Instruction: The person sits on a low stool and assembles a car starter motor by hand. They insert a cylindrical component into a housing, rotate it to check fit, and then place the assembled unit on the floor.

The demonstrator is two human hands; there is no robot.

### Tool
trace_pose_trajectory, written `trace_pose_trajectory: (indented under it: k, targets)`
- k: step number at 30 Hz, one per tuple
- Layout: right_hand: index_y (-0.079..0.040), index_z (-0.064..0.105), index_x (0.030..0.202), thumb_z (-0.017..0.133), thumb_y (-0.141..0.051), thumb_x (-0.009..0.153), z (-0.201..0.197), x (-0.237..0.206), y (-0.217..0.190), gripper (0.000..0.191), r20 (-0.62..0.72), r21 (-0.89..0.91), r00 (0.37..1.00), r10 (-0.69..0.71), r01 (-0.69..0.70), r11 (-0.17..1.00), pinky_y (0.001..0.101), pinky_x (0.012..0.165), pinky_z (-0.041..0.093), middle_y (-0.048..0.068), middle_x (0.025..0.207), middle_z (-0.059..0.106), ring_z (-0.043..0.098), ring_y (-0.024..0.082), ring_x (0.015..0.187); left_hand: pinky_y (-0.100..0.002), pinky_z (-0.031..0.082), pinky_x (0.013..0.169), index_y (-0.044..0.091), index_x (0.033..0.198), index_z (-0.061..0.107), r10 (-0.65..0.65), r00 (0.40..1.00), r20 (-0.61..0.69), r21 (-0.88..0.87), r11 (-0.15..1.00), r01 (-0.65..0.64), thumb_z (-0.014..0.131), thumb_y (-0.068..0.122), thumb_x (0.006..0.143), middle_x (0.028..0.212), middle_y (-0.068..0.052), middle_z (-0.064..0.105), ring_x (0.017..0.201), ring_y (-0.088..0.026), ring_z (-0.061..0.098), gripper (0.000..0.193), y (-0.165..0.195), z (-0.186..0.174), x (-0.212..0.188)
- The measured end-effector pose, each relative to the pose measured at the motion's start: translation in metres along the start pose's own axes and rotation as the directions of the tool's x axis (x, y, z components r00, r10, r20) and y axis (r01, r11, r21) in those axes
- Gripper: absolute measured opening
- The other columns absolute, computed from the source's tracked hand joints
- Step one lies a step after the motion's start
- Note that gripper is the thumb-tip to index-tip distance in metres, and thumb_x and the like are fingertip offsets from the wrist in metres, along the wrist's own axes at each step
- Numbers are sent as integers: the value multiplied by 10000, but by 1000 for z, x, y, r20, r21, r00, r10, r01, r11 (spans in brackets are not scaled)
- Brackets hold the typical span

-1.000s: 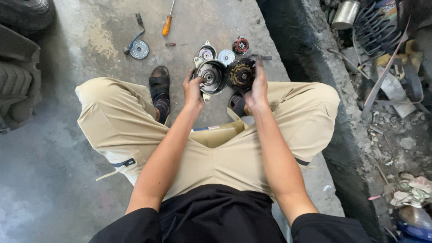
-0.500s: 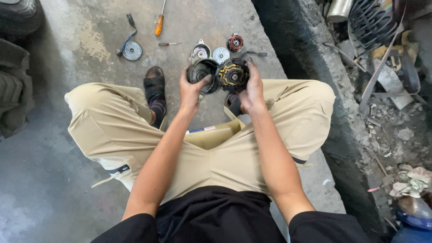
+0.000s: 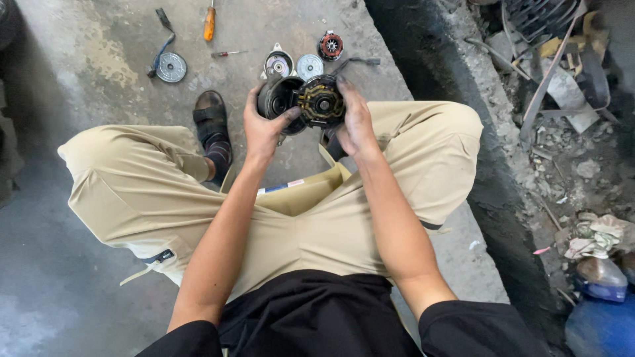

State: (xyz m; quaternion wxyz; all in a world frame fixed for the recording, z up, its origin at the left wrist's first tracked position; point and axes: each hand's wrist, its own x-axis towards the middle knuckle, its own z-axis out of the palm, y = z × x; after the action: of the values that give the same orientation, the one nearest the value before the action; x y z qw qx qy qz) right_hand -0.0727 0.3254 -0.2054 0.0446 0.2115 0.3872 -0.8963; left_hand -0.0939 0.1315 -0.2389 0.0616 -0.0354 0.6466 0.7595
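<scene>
I squat over a concrete floor in beige trousers. My left hand point(image 3: 263, 125) grips a dark round housing point(image 3: 276, 99), its hollow side facing right. My right hand point(image 3: 356, 119) holds a round motor part with copper windings point(image 3: 321, 101) pressed against that housing. The two parts touch in front of my knees. On the floor just beyond lie a silver cover point(image 3: 278, 64), a round silver disc point(image 3: 309, 66) and a small red-and-black round part point(image 3: 330, 46).
An orange-handled screwdriver point(image 3: 210, 23), a small thin screwdriver point(image 3: 228, 53) and a grey disc with a dark tool beside it point(image 3: 171, 67) lie at the far left. A raised concrete kerb point(image 3: 456, 86) runs on the right, with scrap and rubble point(image 3: 569, 79) beyond it.
Both hands have brought the two round parts closer together and nearer to me. The view has shifted, so the floor parts sit higher and more to the right.
</scene>
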Motion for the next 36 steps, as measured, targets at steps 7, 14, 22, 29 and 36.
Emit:
trace_pose_trajectory:
  k: [7,14,22,29,36]
  targets:
    - [-76,650,1102,571,-293,992,0,0,-1,256,-106,49,989,99,-94,994,407,825,588,71,1029,709,686,202,921,-347,557,1032,-19,1350,536,-4,1000,21,60,998,3,957,142,699,1251,-150,696,1143,-216,691,792,9,-3,-1]
    - [-87,638,1092,593,-307,975,-10,4,3,253,-105,75,987,123,-116,990,417,784,588,74,1016,710,691,214,892,-346,561,1025,-19,1344,542,-4,1000,26,73,997,2,955,136,717,1248,-150,702,1138,-218,696,767,7,-3,-2]
    - [-66,647,1126,600,-291,1009,-9,7,6,258,-104,73,990,95,-87,993,414,831,595,90,1038,718,699,210,923,-339,563,1016,-19,1324,552,-15,1000,6,47,999,15,946,134,750,1235,-148,711,1126,-207,699,712,0,-2,-2]
    - [-57,641,1138,571,-293,1013,-6,5,5,276,-67,82,991,115,-110,991,407,834,601,97,1044,723,704,218,929,-335,565,998,-15,1307,570,-7,1000,-6,105,994,7,955,158,729,1206,-137,723,1099,-202,710,716,3,-5,-1]
    - [-75,617,1146,608,-289,1015,0,6,5,251,-55,91,997,59,-54,994,418,839,600,85,1050,708,692,217,950,-315,574,866,-25,1328,560,-94,993,-76,-50,995,90,899,153,769,1151,-130,702,981,-177,684,677,4,-4,0]
